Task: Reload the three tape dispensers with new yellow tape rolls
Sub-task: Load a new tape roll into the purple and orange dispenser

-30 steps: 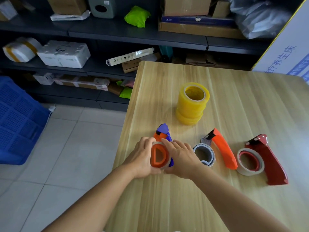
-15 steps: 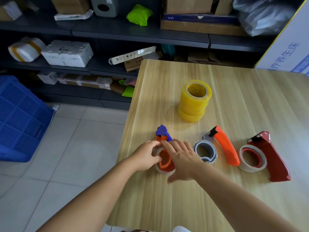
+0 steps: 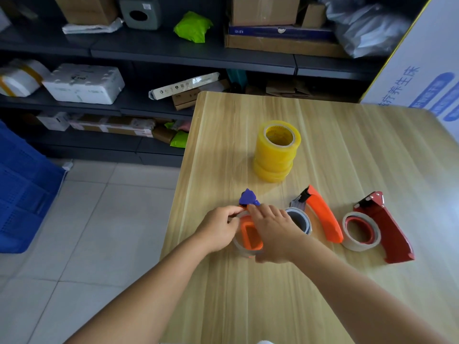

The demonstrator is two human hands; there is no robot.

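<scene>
Item: purple-and-orange dispenser (image 3: 250,229), nearest the table's (image 3: 347,155) left edge — a second ago held tipped up on its side, orange core facing the camera; now laid back down flat, with its spent, near-clear roll (image 3: 242,247) around the core

Left hand (image 3: 218,229): fingers curled, pinching at the roll's upper left rim beside the purple blade end

Right hand (image 3: 273,232): spread over the dispenser's right side, fingertips at the neck below the blade; whether it grips or only presses cannot be told

Orange dispenser (image 3: 320,217) and dark red dispenser (image 3: 382,227): lying to the right, each with an old roll on it, unmoved

New yellow rolls (image 3: 275,150): stacked upright further back on the table, well apart from both hands, stack untouched

Reading: work is at the first dispenser — judged to be freeing the old roll; no reload done yet
</scene>
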